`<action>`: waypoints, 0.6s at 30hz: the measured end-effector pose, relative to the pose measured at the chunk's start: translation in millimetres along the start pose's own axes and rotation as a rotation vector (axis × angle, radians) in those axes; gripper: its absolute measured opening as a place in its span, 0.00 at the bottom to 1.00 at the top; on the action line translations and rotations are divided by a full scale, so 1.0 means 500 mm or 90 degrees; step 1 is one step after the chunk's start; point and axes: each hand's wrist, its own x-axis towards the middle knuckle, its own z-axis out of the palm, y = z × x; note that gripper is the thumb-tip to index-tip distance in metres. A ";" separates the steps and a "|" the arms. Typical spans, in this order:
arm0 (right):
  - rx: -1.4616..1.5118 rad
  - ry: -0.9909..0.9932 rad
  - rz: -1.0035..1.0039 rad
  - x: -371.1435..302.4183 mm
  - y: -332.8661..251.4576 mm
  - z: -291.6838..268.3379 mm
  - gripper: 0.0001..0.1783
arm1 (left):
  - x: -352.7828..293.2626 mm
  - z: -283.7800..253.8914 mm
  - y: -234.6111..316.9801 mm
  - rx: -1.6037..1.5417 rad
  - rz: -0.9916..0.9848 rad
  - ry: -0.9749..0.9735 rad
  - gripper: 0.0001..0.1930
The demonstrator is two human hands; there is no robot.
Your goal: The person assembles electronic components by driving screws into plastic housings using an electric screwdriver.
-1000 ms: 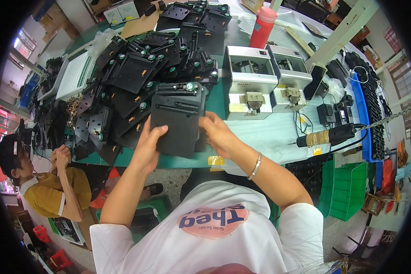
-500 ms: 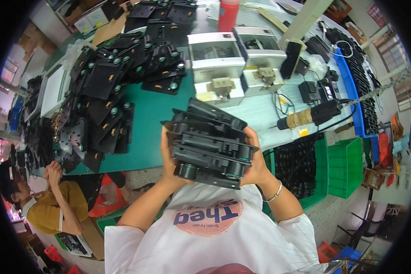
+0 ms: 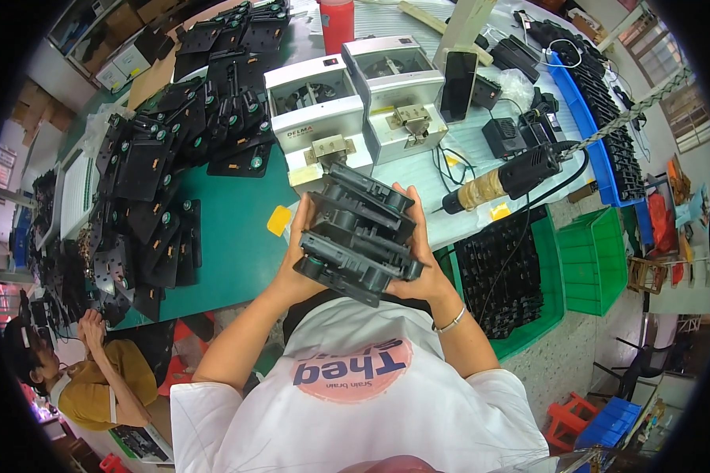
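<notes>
Between both hands (image 3: 355, 252), black plastic housing (image 3: 359, 232)

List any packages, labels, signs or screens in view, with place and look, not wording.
Phone: propped upright behind the right white machine, dark blank screen.
Label: small strip on the left white machine's front.
Cardboard boxes: far left, beyond the green mat, pale brown and white.
Yellow tag: on the mat, left of the hands.

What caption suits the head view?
Both hands, left hand and right hand, hold a black plastic part above the green mat.
</notes>
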 end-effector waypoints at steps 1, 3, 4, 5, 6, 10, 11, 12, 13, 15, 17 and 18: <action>0.004 -0.001 0.002 0.000 0.003 0.001 0.78 | -0.001 0.000 -0.006 0.002 -0.004 0.001 0.70; 0.081 0.020 -0.037 0.000 0.009 0.010 0.82 | -0.003 -0.001 -0.011 0.002 0.030 -0.011 0.68; 0.086 0.103 -0.001 0.000 0.005 0.022 0.85 | -0.006 -0.002 -0.007 0.019 -0.031 -0.008 0.67; 0.090 0.107 0.002 0.003 0.003 0.026 0.85 | -0.008 -0.004 0.001 0.020 -0.035 -0.013 0.67; 0.088 0.137 0.018 0.008 0.003 0.027 0.85 | -0.008 -0.005 0.009 0.051 -0.047 -0.014 0.68; -0.057 0.154 -0.023 0.023 0.000 0.021 0.84 | -0.015 0.003 0.024 0.083 -0.047 0.034 0.69; -0.163 0.126 -0.087 0.028 0.001 0.018 0.83 | -0.021 0.004 0.022 0.036 -0.027 0.065 0.68; -0.069 0.153 -0.052 0.023 -0.008 0.032 0.80 | -0.027 0.000 0.016 0.063 -0.017 0.057 0.69; -0.069 0.151 -0.048 0.025 -0.011 0.037 0.80 | -0.028 0.000 0.022 0.062 -0.020 0.059 0.69; 0.110 0.205 -0.029 0.027 -0.013 0.040 0.64 | -0.025 -0.002 0.040 0.083 -0.022 0.027 0.69; 0.040 0.231 0.039 0.029 -0.019 0.044 0.54 | -0.016 0.010 0.040 0.073 0.097 0.059 0.67; 0.013 0.265 0.066 0.029 -0.021 0.047 0.51 | -0.011 0.020 0.043 0.049 0.165 0.094 0.66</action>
